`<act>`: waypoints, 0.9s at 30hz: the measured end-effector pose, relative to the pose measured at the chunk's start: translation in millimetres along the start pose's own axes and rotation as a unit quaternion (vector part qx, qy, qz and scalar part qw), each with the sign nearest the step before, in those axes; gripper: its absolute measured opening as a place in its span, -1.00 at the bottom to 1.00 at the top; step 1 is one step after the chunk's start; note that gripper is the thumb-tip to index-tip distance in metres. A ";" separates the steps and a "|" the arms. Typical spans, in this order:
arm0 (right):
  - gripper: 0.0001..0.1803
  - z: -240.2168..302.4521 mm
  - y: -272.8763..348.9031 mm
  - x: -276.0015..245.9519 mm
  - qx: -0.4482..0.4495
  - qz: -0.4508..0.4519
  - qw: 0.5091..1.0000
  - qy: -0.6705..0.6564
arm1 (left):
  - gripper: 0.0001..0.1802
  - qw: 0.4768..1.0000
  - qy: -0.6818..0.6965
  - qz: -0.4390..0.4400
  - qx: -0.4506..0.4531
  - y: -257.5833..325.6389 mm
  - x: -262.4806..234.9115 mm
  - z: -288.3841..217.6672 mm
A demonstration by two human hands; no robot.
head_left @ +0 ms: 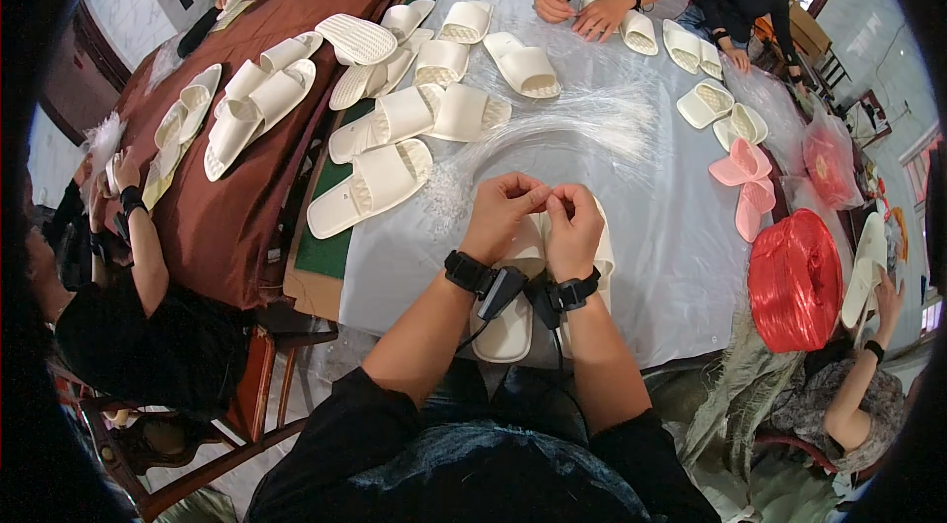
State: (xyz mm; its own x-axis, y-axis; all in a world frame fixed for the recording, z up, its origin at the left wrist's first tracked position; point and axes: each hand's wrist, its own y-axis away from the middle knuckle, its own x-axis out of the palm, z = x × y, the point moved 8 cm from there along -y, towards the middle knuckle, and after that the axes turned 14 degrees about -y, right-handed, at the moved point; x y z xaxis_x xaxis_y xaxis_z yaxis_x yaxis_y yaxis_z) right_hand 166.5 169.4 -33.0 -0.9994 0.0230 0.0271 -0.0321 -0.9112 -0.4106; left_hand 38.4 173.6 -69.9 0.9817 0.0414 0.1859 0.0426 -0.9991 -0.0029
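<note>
your left hand [505,210] and right hand [575,223] pinch something too small to tell above the pair of cream foam slippers [513,311] at the near edge of the grey-covered tabletop [671,227]. likely light, soft and bendy; take them by the strap. long axis runs toward you, toes away.

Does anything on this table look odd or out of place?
Yes: among all the white slippers, one pink pair lies at the table's right side. Loose clear plastic strands fan messily across the middle.

Slippers [509,326] under both hands [538,217]
</note>
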 end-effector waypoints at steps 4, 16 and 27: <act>-0.92 0.2 1.2 -0.3 0.013 -0.012 1.000 -0.005 | -0.85 1.000 0.012 -0.013 -0.001 3.7 -2.1 -3.9; -0.91 -0.7 0.7 -0.3 0.024 -0.015 0.999 -0.032 | -0.82 0.998 0.057 -0.030 0.007 2.5 -4.0 -2.8; -0.93 -8.8 1.6 -1.1 0.028 -0.008 0.998 -0.057 | -0.86 0.999 0.039 -0.015 -0.009 1.6 -1.4 -3.7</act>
State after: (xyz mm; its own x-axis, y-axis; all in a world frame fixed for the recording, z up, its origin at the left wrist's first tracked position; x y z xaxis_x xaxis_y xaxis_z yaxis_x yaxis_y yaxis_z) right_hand 167.4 171.6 -41.7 -0.9904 -0.0060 0.1383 -0.0443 -0.9328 -0.3576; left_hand 36.4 171.9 -66.5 0.9627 0.0706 0.2613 0.0672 -0.9975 0.0219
